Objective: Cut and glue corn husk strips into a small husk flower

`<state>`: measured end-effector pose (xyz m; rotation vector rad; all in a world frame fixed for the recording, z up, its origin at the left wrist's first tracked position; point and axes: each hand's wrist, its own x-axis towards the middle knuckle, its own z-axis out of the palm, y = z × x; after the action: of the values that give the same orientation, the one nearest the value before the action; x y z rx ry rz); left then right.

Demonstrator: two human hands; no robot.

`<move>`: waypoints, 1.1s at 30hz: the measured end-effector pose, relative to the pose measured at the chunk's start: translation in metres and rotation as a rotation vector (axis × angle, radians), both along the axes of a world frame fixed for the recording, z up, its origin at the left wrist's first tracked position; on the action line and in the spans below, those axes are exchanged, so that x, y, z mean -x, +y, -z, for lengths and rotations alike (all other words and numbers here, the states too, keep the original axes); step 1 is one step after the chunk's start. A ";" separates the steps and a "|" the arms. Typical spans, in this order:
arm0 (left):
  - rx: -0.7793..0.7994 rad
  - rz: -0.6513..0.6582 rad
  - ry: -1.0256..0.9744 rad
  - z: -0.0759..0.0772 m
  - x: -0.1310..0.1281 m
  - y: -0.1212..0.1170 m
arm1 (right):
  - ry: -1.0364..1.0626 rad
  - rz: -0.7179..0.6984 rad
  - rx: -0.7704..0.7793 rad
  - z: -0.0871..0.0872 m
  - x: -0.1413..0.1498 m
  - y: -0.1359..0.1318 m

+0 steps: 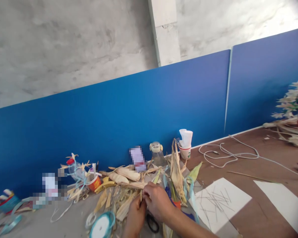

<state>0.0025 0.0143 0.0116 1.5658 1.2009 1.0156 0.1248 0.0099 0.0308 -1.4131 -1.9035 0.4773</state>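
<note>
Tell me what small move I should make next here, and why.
I'd probably ease your right hand back slightly: its fingertips crowd those of your left hand over the dry husks, hiding whatever is between them, so a clearer look might help.

Observed: two human hands, both bare. Left hand (135,211): back smooth, rounded outline; left wrist (130,229) bare down to the frame edge. Right hand (157,200): broad back, rounded knuckles, narrowing to a bare wrist. Right forearm (186,227): bare, long, smooth-sided. Fingertips partly hidden; nails too small to characterise.
</note>
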 end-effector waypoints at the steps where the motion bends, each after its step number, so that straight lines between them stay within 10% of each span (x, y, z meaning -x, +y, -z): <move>1: 0.003 -0.005 -0.016 0.001 0.001 0.000 | -0.009 0.009 -0.009 0.001 0.000 0.000; 12: 0.374 -0.087 -0.677 -0.003 0.016 0.004 | 0.745 0.022 0.174 0.013 -0.006 0.027; 33: 0.421 -0.054 -0.882 -0.008 0.007 0.001 | 0.969 -0.030 0.265 -0.006 -0.001 0.014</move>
<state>-0.0043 0.0157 0.0193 0.6240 0.7491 1.2024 0.1254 0.0239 0.0366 -1.0000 -1.0879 1.2012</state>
